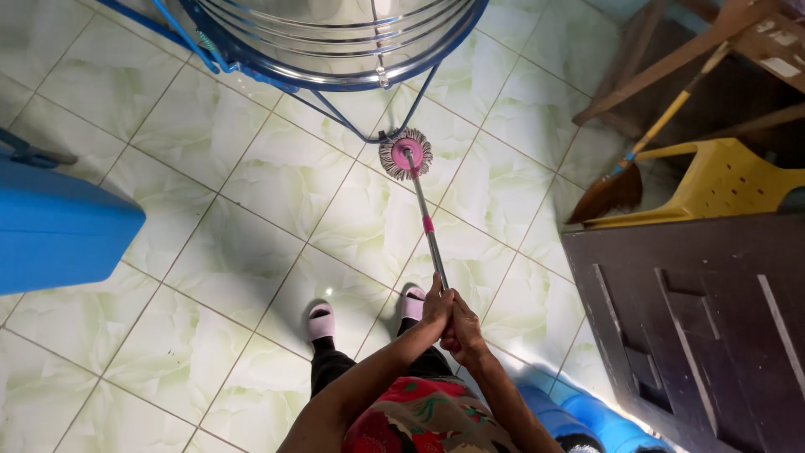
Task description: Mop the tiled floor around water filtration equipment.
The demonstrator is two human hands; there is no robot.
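- Far right, top corner: a slanted wooden frame (654,77), brown.
- On its upper slat, small pale patches (782,65), rectangular and whitish against the wood, lying flat along the slat, one just beside the next.
- They may be stuck-on labels; too blurred to tell for sure.
- No screens, signs or packages elsewhere in the room.

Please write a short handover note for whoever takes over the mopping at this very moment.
Left hand and right hand: both closed on the top of the mop handle, left just above right.
Mop head: on the tiled floor, beside the foot of the blue wire stand.
Done: cannot tell which tiles are already mopped.
Left: floor around the blue container, broom and yellow chair looks unreached.
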